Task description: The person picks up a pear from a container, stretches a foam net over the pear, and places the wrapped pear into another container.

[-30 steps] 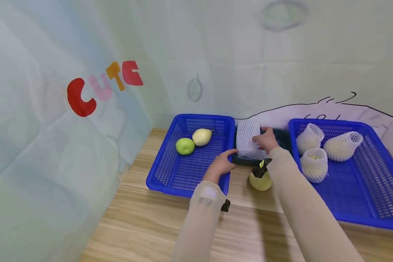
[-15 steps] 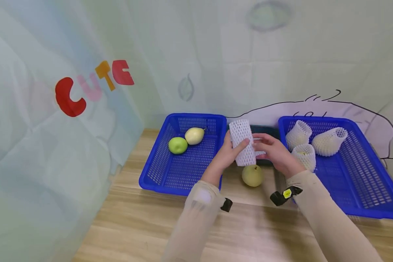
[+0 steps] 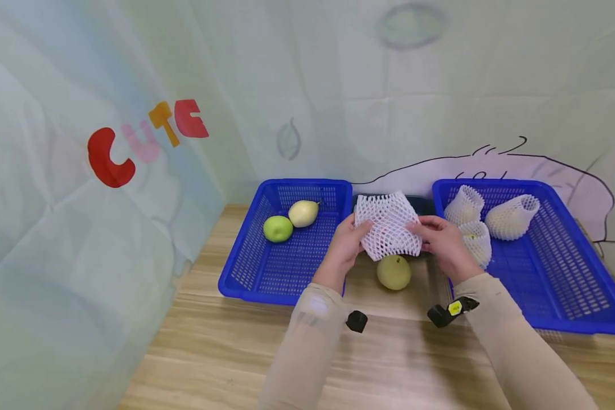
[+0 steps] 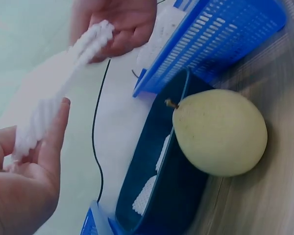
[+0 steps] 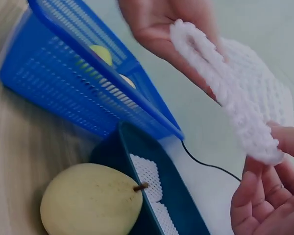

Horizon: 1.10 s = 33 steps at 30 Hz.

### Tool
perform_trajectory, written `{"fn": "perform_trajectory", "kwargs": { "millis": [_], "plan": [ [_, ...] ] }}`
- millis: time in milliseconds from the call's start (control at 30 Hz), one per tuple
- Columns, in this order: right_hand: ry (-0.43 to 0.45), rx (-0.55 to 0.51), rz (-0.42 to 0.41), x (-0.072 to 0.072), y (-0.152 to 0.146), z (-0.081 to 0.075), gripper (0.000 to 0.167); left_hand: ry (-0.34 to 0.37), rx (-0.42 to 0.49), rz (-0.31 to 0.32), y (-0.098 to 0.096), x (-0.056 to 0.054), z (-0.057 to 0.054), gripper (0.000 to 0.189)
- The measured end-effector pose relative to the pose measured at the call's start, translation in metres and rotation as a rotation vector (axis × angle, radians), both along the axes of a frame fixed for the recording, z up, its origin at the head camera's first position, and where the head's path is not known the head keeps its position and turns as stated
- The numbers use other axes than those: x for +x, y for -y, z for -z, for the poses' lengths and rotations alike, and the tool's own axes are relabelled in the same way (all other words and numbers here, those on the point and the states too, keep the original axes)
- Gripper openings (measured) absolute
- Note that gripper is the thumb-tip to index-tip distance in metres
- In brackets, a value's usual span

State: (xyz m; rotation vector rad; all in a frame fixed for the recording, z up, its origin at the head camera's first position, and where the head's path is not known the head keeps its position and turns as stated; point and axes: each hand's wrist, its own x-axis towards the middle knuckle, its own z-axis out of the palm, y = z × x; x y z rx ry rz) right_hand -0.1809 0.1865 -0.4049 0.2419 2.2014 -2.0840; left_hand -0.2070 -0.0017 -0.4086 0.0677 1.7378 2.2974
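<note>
A white foam net sleeve [image 3: 388,225], flattened and spread wide, is held up between my two hands. My left hand [image 3: 340,250] pinches its left edge, thumb in front. At the right edge, my right hand [image 3: 447,247] pinches it between thumb and fingers. One end of the sleeve [image 5: 225,93] shows as a narrow slit in the right wrist view. Below the sleeve stands a yellow-green pear [image 3: 393,273], its stem upward, on the table in front of a dark green box [image 4: 179,191]. More foam nets [image 4: 146,196] lie inside that box.
On the left is a blue basket [image 3: 282,298] with a green apple [image 3: 278,229] and a pale pear [image 3: 303,213]. The blue basket on the right [image 3: 569,326] contains several fruits in foam nets [image 3: 512,217]. A printed cloth [image 3: 328,125] hangs behind the wooden table [image 3: 210,353].
My right hand has come out of the green box area with a foam net sleeve. Both hands now grip it, and it has gone from narrow to stretched wide.
</note>
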Motion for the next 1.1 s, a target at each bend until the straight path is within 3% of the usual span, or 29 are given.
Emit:
{"fn": "perform_trajectory", "kwargs": {
  "millis": [133, 233, 500, 700, 900, 1100],
  "plan": [
    [-0.046, -0.011, -0.035, 0.004, 0.002, 0.001, 0.049, 0.016, 0.023, -0.009, 0.004, 0.0, 0.002, 0.033],
    [-0.051, 0.045, -0.063, 0.008, 0.009, 0.009, 0.061, 0.075, 0.113, -0.04, 0.005, -0.002, 0.004, 0.034],
    [-0.021, 0.044, -0.061, 0.028, 0.027, 0.058, 0.071, 0.2, 0.44, -0.109, 0.016, -0.011, 0.017, 0.042],
    [0.009, 0.224, -0.098, 0.03, 0.029, 0.09, 0.087, 0.261, 0.631, -0.177, 0.022, -0.015, 0.025, 0.042],
    [-0.035, 0.352, -0.118, 0.027, 0.028, 0.109, 0.101, 0.284, 0.711, -0.249, 0.028, -0.02, 0.029, 0.046],
    [-0.073, 0.356, -0.089, 0.023, 0.028, 0.116, 0.101, 0.288, 0.69, -0.19, 0.028, -0.023, 0.032, 0.047]
  ]
}}
